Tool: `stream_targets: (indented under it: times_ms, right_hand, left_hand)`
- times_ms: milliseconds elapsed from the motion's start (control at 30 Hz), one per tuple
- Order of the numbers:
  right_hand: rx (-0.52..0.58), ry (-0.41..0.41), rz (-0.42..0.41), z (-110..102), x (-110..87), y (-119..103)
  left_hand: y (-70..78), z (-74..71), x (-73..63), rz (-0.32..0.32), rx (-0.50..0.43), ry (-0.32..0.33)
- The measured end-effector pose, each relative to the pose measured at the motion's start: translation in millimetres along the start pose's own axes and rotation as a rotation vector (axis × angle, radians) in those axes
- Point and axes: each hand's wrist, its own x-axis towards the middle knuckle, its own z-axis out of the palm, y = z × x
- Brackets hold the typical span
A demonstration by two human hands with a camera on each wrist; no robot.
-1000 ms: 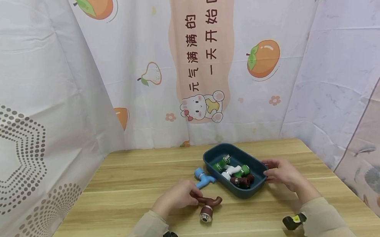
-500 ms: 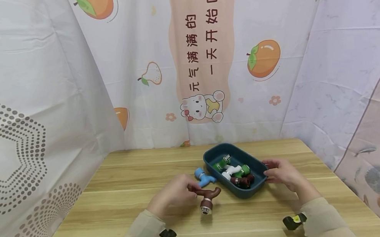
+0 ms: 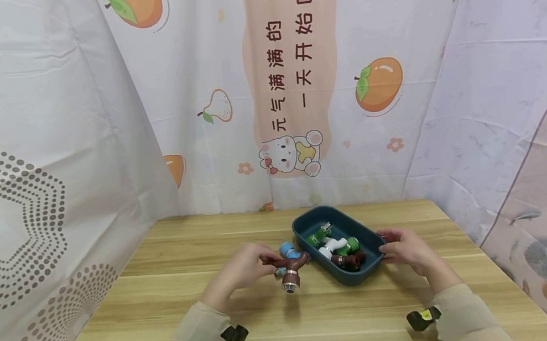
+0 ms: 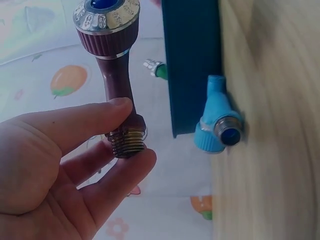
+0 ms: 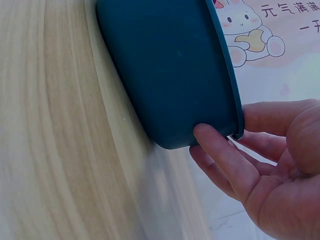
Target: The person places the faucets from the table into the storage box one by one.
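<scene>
My left hand (image 3: 241, 274) pinches a brown faucet (image 3: 290, 271) by its threaded inlet end, holding it above the table. In the left wrist view, thumb and fingers meet around the threads, and the ribbed brown collar with its silver cap (image 4: 107, 25) points up. Behind it a blue faucet (image 4: 217, 117) lies on the table beside the basin, partly covered by the brown one in the head view. My right hand (image 3: 407, 251) holds the near right corner of the dark teal basin (image 3: 347, 279), thumb at the rim and fingers against the outer wall.
Inside the basin lie several faucets: a green faucet (image 3: 319, 236) at the far end, a white faucet (image 3: 330, 247) in the middle, another green one and a brown faucet (image 3: 347, 261). Printed curtains (image 3: 222, 159) stand behind and beside the wooden table (image 3: 187, 257).
The left hand has lifted the brown faucet off the table and moved it slightly left and away from me, in front of the blue faucet. The right hand and basin stay put.
</scene>
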Motion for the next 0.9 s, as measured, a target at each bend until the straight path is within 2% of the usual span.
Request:
stream_targets:
  times_ms: [333, 500, 900]
  right_hand:
    - [-0.005, -0.002, 0.001, 0, 0.0, 0]
    - [0.000, -0.001, 0.004, 0, 0.1, 0]
    - [0.004, -0.005, 0.007, 0, -0.1, 0]
  left_hand:
    - [-1.1, -17.3, -7.3, -0.037, -0.019, 0.095]
    - [0.5, -21.4, -9.0, -0.054, -0.027, 0.110]
    - [0.0, -20.7, -8.0, -0.069, -0.014, 0.116]
